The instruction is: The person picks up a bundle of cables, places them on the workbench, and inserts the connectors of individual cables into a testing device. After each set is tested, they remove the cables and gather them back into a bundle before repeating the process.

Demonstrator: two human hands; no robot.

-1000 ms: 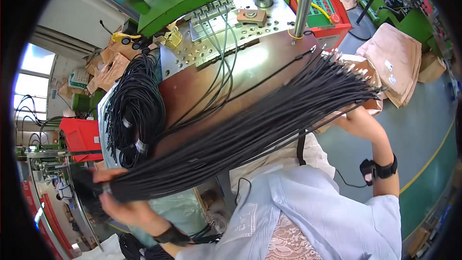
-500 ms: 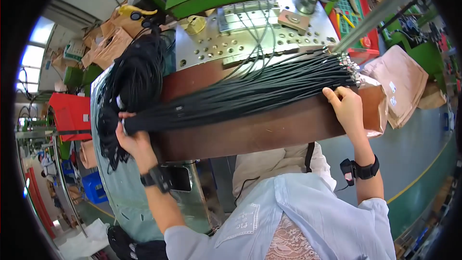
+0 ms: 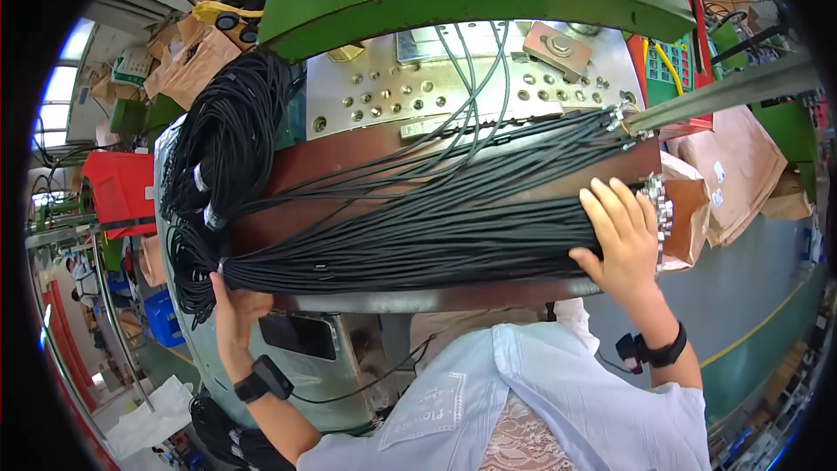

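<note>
A bundle of black cables (image 3: pixel 436 240) lies across the brown board, tied at its left end, with metal end fittings (image 3: pixel 661 209) at the right. My right hand (image 3: pixel 623 240) rests open on the bundle near those fittings, fingers spread. Beside the tied end, my left hand (image 3: pixel 234 314) is open, its thumb raised against or close to the cables and its fingers partly hidden. A looser group of cables (image 3: pixel 523 157) fans out behind the bundle, with its metal ends (image 3: pixel 621 118) near a grey bar. Coiled cables (image 3: pixel 231 122) are heaped at the left.
A green machine frame (image 3: pixel 471 0) overhangs a metal plate with holes (image 3: pixel 375 92) behind the brown board (image 3: pixel 436 300). The grey bar (image 3: pixel 732 96) slants in from the right. Brown paper bags (image 3: pixel 724 161) are at the right; a red bin (image 3: pixel 120 192) stands left. A phone (image 3: pixel 298 336) lies near me.
The bundle has come nearer to me and split into a front bundle and a looser rear group. My left hand has released the tied end; my right hand now lies flat on the cables.
</note>
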